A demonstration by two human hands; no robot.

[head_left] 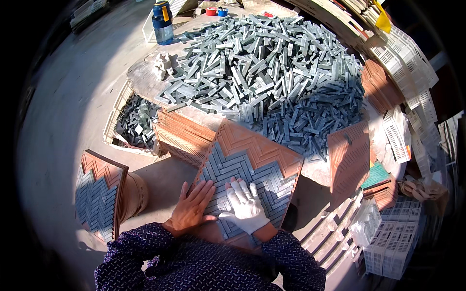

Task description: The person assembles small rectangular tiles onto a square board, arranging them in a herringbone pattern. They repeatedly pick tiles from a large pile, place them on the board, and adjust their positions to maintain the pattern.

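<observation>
In front of me lies a reddish-brown tray [233,137] with a herringbone pattern of slots. Grey stone strips [230,167] fill its middle and near part, while the far corner shows bare slots. My left hand [194,206], ungloved, rests flat with fingers stretched over the tray's left side and the strips there. Beside it, my right hand [245,208] wears a white glove, its fingertips partly uncovered, and lies spread on the strips. Neither hand holds anything. Beyond the tray rises a big heap of loose stone strips [262,63] on a table.
Left stands a filled herringbone tray [97,194] on a round drum [135,196]. A crate of dark pieces [138,121] and stacked trays [184,138] flank the table. One tray [348,157] leans at right, near white plastic crates [388,247]. A blue bottle [163,24] stands far left.
</observation>
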